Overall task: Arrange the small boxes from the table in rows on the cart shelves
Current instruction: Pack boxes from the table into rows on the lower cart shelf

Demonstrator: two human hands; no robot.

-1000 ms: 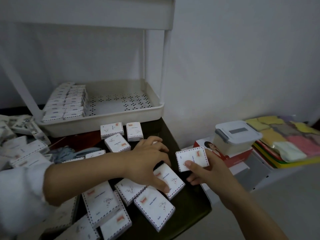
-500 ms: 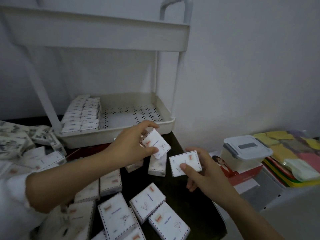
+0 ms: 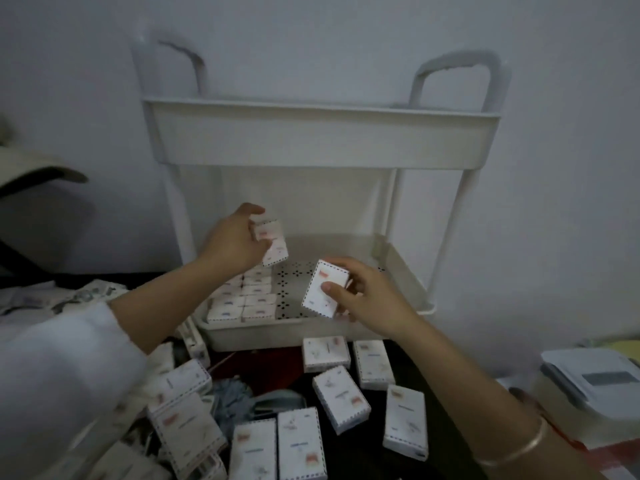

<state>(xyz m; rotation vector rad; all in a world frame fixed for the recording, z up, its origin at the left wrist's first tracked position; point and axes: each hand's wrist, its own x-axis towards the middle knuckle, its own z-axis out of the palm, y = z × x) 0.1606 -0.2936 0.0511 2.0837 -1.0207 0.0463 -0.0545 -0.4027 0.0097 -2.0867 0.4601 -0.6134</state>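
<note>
The left grip [image 3: 239,242] is curled round a small white box [image 3: 273,244], thumb on top, and holds it in the air over the back left of the cart's lower shelf [image 3: 284,332]. The right grip [image 3: 363,296] pinches a second box [image 3: 325,289], thumb pressed on its printed face, and holds it tilted above the bare, perforated middle of the same shelf. The left part of that shelf is packed with rows [image 3: 247,299] of the same boxes, standing side by side and touching. The upper shelf [image 3: 322,143] shows only its outer wall, so its contents cannot be seen. In front of the cart, loose boxes [image 3: 341,398] lie flat and at mixed angles on the dark counter [image 3: 353,459], with more heaped at the left under the white sleeve [image 3: 59,375]. A thin bangle [image 3: 516,448] circles the right wrist, and a lidded tub [image 3: 595,382] sits at the right edge.
</note>
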